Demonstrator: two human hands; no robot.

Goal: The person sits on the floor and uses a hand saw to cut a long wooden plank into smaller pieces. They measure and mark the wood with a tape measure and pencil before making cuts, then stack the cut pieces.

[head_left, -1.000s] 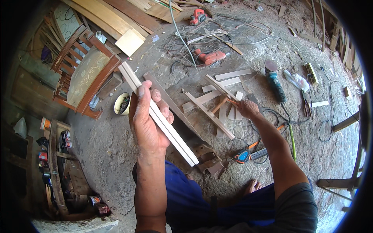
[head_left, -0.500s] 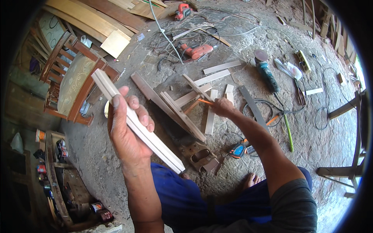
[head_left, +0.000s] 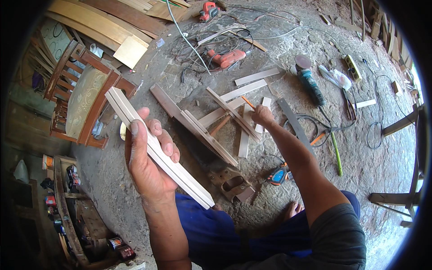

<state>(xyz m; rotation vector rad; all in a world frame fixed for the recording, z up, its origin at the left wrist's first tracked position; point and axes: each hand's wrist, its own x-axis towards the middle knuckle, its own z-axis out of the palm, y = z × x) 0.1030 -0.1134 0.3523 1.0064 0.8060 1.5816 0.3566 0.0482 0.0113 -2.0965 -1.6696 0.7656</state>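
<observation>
My left hand (head_left: 150, 157) is closed around pale wooden strips (head_left: 180, 173), lying together with a groove along their length and held slanting above the floor. My right hand (head_left: 263, 116) pinches an orange pencil (head_left: 248, 102), its fingers partly hidden behind the hand. Just left of that hand, a narrow wooden strip (head_left: 227, 109) lies across other pale slats (head_left: 243, 137). Further left, a handsaw (head_left: 231, 182) with a wooden handle lies on the floor, with wooden pieces (head_left: 202, 135) along its blade.
A teal angle grinder (head_left: 309, 85), a dark flat metal bar (head_left: 294, 123) and a blue-and-black tape measure (head_left: 278, 174) lie to the right. Beyond the slats is a red power tool (head_left: 227, 58) among cables. A carved wooden chair (head_left: 90, 94) is at left, a wooden tool box (head_left: 67, 211) below it.
My right hand has moved slightly up and right with the pencil, away from the narrow strip, which now lies fully visible across the slats. The left hand holds its strips nearly still.
</observation>
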